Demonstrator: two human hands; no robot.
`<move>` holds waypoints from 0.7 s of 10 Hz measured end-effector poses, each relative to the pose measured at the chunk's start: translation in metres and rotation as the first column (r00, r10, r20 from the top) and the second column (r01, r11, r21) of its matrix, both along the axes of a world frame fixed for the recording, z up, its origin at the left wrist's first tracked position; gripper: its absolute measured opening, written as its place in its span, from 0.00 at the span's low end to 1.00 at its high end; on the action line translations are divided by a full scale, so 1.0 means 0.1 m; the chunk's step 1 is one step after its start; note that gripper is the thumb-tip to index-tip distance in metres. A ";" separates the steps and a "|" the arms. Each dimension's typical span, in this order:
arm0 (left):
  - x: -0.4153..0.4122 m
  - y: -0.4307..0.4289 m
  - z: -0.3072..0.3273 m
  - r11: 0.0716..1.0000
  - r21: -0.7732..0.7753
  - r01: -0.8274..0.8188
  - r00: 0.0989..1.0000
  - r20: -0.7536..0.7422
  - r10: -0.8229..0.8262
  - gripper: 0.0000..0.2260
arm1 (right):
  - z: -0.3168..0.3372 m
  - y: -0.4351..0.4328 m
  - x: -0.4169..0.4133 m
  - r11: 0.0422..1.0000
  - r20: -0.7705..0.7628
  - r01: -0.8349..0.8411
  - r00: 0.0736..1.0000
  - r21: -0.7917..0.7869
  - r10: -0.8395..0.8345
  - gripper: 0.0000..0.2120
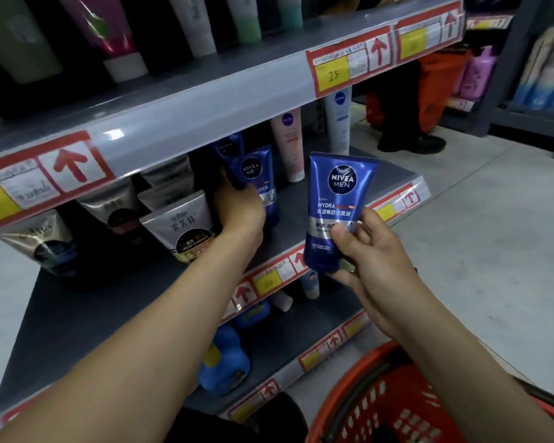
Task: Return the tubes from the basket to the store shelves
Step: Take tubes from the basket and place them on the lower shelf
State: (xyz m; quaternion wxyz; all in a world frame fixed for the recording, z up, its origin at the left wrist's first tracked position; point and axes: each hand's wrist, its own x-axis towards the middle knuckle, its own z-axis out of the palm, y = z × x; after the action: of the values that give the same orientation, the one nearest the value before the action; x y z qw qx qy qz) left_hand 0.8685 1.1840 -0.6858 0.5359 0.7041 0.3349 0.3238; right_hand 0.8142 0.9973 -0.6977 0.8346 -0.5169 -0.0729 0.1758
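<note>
Since the inside of the basket (370, 375), below and behind my right hand (368, 263), is too dark to count, I list only what shows. Item one: shelved blue tube (253, 169), upright on the middle shelf (296, 215), my left hand (242, 215) curled round its lower part; judged to be in its place but not yet let go. Item two: carried blue tube (336, 199), same make, gripped at its lower end between the thumb and fingers of my right hand, upright in the air just off the shelf edge, to the right of my left hand and well above the basket; not yet shelved. Neighbours: silver and black tubes (179, 225) just left of my left hand; pink tube (288, 145) and white tube (338, 119) beyond it, up and to the right. Reckoning: one tube as good as returned, and one in hand, likely bound for the bare shelf right of my left hand. Whether any remain in the basket, I cannot tell.
</note>
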 end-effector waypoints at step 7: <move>-0.42 -0.43 0.39 0.922 -0.271 -0.277 0.958 -0.008 0.286 0.23 | 0.12 0.09 0.35 0.981 0.208 0.019 0.978 -0.194 0.023 0.10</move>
State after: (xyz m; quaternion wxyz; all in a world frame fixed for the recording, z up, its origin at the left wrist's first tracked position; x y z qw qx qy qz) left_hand 0.8262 1.1405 -0.6470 0.5799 0.5639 0.4649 0.3599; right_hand 0.8493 1.0067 -0.6857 0.7673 -0.6118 -0.1434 0.1275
